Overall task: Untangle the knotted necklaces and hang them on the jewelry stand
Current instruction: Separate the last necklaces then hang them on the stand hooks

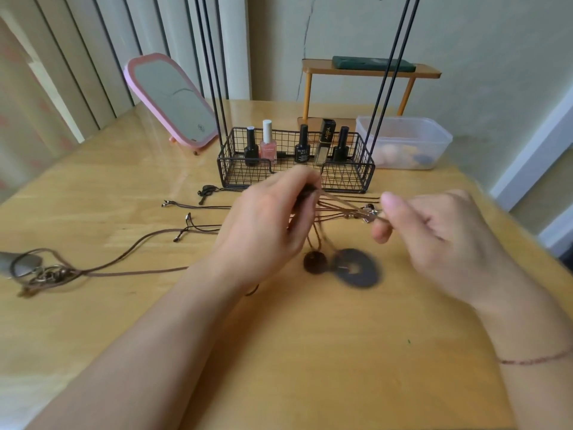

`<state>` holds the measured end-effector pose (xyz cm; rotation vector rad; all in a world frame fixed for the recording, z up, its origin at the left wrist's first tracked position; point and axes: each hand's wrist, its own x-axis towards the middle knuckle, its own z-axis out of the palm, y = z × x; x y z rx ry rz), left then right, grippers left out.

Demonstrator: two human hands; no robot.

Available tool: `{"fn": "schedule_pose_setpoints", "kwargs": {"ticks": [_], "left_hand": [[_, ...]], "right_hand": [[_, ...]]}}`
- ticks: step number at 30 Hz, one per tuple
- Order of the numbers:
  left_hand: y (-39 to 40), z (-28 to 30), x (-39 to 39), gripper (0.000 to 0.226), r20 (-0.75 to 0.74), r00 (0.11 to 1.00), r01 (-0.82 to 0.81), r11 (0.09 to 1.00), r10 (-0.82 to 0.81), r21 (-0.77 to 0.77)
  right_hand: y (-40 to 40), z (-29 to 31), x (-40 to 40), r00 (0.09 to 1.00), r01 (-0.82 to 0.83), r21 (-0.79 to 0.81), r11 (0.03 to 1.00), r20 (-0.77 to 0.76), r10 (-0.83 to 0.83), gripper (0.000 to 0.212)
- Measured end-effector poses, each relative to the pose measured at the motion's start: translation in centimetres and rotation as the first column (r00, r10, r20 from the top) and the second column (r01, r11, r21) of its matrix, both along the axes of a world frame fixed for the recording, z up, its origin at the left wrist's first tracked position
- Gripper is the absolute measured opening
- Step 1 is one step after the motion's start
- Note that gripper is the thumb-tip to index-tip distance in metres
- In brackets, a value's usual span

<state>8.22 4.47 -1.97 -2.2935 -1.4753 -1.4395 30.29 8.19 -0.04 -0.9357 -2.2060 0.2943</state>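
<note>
Several brown cord necklaces point(336, 209) are stretched taut between my two hands above the wooden table point(310, 352). My left hand point(273, 225) pinches the bunched cords at their left end. My right hand point(434, 234) pinches the end with the metal clasps point(369, 212). Two dark round pendants point(356, 268) dangle blurred below the cords. The jewelry stand's black rods point(381, 88) rise from a wire basket point(294, 172) just behind my hands; its top is out of view. More loose cords point(192, 226) and a cord with a metal ring pendant point(46, 274) lie on the table at the left.
The basket holds nail polish bottles point(268, 144). A pink mirror point(170, 100) stands at the back left, an orange shelf point(369, 72) behind the basket, and a clear plastic box point(403, 144) at the back right. A grey object point(18, 263) lies at the left edge.
</note>
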Motion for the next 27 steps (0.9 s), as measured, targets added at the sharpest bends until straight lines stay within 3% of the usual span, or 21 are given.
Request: {"fn": "schedule_pose_setpoints", "kwargs": {"ticks": [2, 6, 8, 9, 10, 12, 17, 20, 23, 27], "left_hand": [[-0.1, -0.1, 0.1, 0.009, -0.052, 0.998, -0.029, 0.999, 0.03, 0.022], [-0.3, -0.2, 0.4, 0.009, -0.13, 0.99, 0.069, 0.996, -0.06, 0.06], [-0.5, -0.5, 0.5, 0.009, -0.172, 0.975, 0.147, 0.989, -0.142, 0.02], [-0.7, -0.6, 0.7, 0.009, -0.189, 0.965, 0.182, 0.983, -0.181, -0.013], [-0.7, -0.8, 0.8, 0.011, -0.199, 0.955, 0.213, 0.976, -0.218, -0.046], [-0.7, -1.1, 1.0, 0.011, -0.217, 0.941, 0.248, 0.965, -0.26, -0.081], [-0.7, -1.4, 1.4, 0.017, -0.134, 0.934, 0.313, 0.939, -0.332, -0.145], [-0.9, -1.4, 2.2, 0.021, 0.158, 0.914, 0.402, 0.886, -0.374, -0.229], [-1.0, -1.3, 3.0, 0.022, 0.519, 0.816, 0.459, 0.832, -0.255, -0.313], [-0.6, -1.5, 3.6, 0.014, 0.592, 0.788, 0.471, 0.785, -0.17, -0.402]], "right_hand": [[-0.3, 0.4, -0.1, 0.938, 0.264, 0.119, 0.957, 0.2, -0.283, 0.069], [-1.4, 1.2, -1.1, 0.844, 0.434, 0.169, 0.885, 0.266, -0.465, 0.058], [-0.8, 1.0, -0.8, 0.844, 0.49, 0.118, 0.864, 0.185, -0.504, 0.071], [-0.4, 0.9, -0.6, 0.878, 0.475, 0.028, 0.879, 0.046, -0.476, 0.075], [0.0, 0.9, -0.5, 0.901, 0.401, -0.092, 0.911, -0.139, -0.41, 0.076], [0.4, 1.0, -0.6, 0.851, 0.219, -0.22, 0.95, -0.434, -0.297, 0.08], [0.0, 1.5, -1.4, 0.614, -0.119, -0.325, 0.938, -0.767, -0.188, 0.083], [-0.2, 1.7, -1.8, 0.496, -0.328, -0.298, 0.896, -0.862, -0.105, 0.076], [-0.5, 1.4, -2.3, 0.442, -0.487, -0.262, 0.833, -0.897, -0.024, 0.07], [-0.7, 1.2, -2.8, 0.414, -0.601, -0.214, 0.77, -0.908, 0.071, 0.073]]}}
